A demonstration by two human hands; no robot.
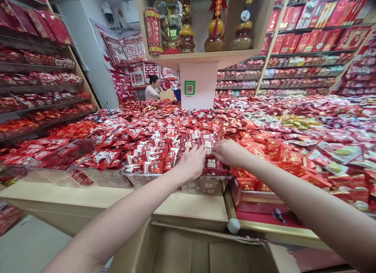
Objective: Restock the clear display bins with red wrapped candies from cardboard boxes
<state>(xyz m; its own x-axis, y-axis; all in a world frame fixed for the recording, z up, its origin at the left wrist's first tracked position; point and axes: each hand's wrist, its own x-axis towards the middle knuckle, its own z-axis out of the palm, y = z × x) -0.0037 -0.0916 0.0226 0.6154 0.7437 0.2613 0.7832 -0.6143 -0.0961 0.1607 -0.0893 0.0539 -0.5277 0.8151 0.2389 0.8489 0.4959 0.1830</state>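
My left hand (192,162) lies over dark red candy packets (208,141) printed with white characters, its fingers stretched out across them. Just to its right, my right hand (228,151) has its fingers curled together at the edge of the same packets. What sits between those fingertips is hidden. Under both hands is a clear plastic bin (202,185) holding the dark red packets in rows. Left of it, red and white packets (153,166) stand lined up in a neighbouring bin. Orange-red packets (248,183) fill the bin on the right.
An open cardboard box (176,249) stands below the counter edge (202,206). Scissors (279,216) lie on red cloth at right. A display shelf (202,59) with gourd ornaments overhangs the middle. Packed shelves line both sides. A person (152,89) sits at the back.
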